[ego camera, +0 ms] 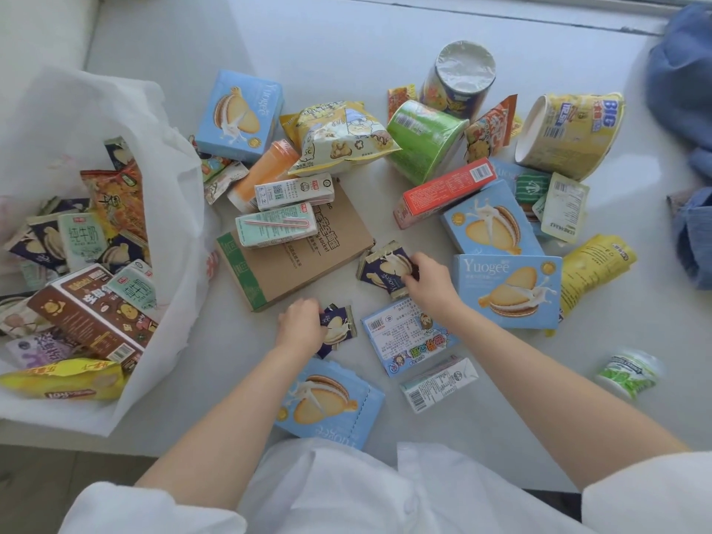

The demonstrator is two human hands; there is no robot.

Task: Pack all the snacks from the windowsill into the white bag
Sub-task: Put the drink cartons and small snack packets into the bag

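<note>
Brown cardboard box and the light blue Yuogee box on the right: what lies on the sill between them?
In the head view, between the brown cardboard box and the Yuogee box lies a dark blue biscuit packet, gripped by the right hand.

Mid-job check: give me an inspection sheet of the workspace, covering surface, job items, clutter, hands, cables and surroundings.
Surface: pale windowsill, mostly covered with snacks.
Job's things: white bag at left, open and partly filled; many snacks not yet packed, among them blue biscuit boxes, milk cartons and noodle cups.
Clutter: brown cardboard box under the cartons.
Hands: left hand and right hand each grip a dark biscuit sachet.
Cables: nothing seen.
Surroundings: blue cloth at right.
</note>
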